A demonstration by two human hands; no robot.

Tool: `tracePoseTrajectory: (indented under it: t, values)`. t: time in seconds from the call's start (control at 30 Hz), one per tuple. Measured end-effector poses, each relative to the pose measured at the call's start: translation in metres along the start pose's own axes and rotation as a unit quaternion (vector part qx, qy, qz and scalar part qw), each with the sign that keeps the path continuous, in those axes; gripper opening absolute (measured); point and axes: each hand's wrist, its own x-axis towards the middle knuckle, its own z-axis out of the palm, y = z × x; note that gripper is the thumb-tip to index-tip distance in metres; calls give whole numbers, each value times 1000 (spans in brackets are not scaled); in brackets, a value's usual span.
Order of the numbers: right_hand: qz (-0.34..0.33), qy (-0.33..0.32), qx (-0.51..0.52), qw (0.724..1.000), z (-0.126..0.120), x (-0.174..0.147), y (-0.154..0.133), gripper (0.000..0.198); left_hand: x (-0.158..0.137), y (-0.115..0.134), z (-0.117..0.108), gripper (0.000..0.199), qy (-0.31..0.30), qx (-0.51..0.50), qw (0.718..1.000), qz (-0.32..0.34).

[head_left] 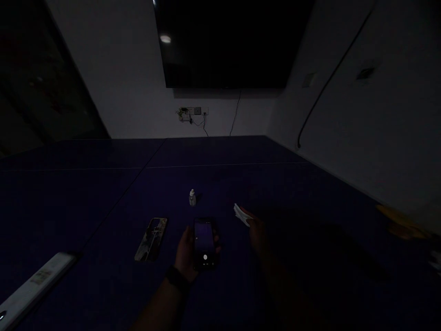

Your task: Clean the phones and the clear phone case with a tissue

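Observation:
My left hand (185, 250) holds a smartphone (204, 241), its fingers wrapped round the case from behind. The lit screen faces me and shows a camera view with a white shutter button. To the right, my right hand (257, 232) grips a folded white cloth or tissue (242, 215), which sticks out past the fingertips. Left of the phone lies a patterned phone case (151, 239); whether a phone is inside I cannot tell. Beyond the phone a small clear bottle with a white top (192, 198) stands upright on the dark blue table (220, 184).
A long white box (37, 280) lies at the lower left. Something yellow (401, 223) sits at the right edge. On the wall ahead hang a large dark screen (230, 46) and a row of sockets (195, 111) with cables. The room is dim.

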Motion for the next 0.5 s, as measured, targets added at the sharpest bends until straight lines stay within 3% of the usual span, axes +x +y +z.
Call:
tracePoseTrajectory:
  t: [0.1, 0.3, 0.5]
  values:
    - [-3, 7, -6, 1000, -2, -1, -4, 39, 2, 5, -4, 71, -59, -60, 995, -48]
    - [12, 42, -31, 999, -1, -2, -5, 41, 16, 3, -7, 68, -27, -54, 998, -34]
    - [26, 59, -53, 997, -3, -1, 0, 43, 28, -3, -4, 75, 15, 58, 996, -62]
